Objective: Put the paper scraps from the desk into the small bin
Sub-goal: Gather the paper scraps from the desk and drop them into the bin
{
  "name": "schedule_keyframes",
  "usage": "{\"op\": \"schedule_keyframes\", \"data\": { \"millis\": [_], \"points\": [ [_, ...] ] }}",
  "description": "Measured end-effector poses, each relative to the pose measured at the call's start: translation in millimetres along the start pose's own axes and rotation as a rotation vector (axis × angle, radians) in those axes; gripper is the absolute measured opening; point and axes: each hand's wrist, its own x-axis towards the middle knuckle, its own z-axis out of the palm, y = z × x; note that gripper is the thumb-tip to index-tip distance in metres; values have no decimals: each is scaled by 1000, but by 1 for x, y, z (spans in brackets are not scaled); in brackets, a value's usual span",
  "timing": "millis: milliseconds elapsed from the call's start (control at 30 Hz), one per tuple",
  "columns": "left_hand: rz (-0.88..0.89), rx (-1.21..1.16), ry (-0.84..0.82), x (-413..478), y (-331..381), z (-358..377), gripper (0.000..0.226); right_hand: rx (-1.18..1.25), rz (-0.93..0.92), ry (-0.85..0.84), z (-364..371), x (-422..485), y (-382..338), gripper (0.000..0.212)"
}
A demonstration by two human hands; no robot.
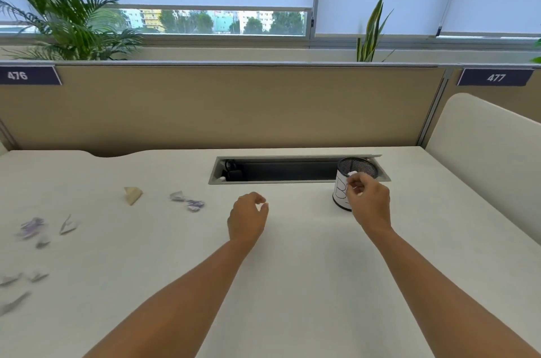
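The small bin [357, 166] is a black mesh cup with a white label, standing at the desk's back right. My right hand [371, 202] hovers at its near rim with the fingertips bunched together. Something small and white shows at the fingertips, and I cannot tell whether it is a scrap or a nail. My left hand [248, 218] floats over the middle of the desk, fingers loosely curled and apart, holding nothing. Paper scraps lie to the left: a tan folded one [133, 194], purple-white ones [188, 201], and several more, blurred, by the left edge [32, 228].
A long open cable slot [278, 171] is cut into the white desk [292, 255] right behind the bin. A beige partition [234, 106] closes the back, and a cream side divider [483, 150] stands at the right.
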Motion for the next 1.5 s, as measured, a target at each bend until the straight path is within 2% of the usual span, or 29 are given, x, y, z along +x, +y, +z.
{"op": "schedule_keyframes", "data": {
  "millis": [100, 233, 367, 533, 767, 1033, 1233, 1333, 1433, 1500],
  "points": [
    [-17, 143, 59, -10, -41, -31, 21, -26, -38, -101, 16, -22, -4, 11],
    [-34, 274, 123, -19, -92, -71, 23, -95, -83, -339, 44, -45, -15, 14],
    [-93, 478, 140, -25, -129, -101, 38, -244, -121, -672, 79, -61, -37, 33],
    [-185, 583, 90, -27, -145, -112, 56, -308, -185, -843, 124, -78, -72, 52],
    [-203, 601, 85, -26, -142, -109, 57, -292, -290, -897, 182, -86, -118, 61],
    [-177, 619, 112, -25, -143, -107, 55, -418, -510, -955, 236, -79, -161, 57],
    [-163, 601, 118, -25, -145, -107, 55, -480, -464, -1078, 264, -80, -168, 62],
    [-158, 609, 130, -24, -146, -106, 58, -498, -490, -1052, 270, -83, -164, 60],
    [-142, 622, 157, -25, -146, -106, 80, -444, -558, -966, 265, -85, -157, 49],
    [-139, 630, 161, -25, -147, -105, 81, -385, -598, -915, 260, -86, -150, 44]
  ]
}}
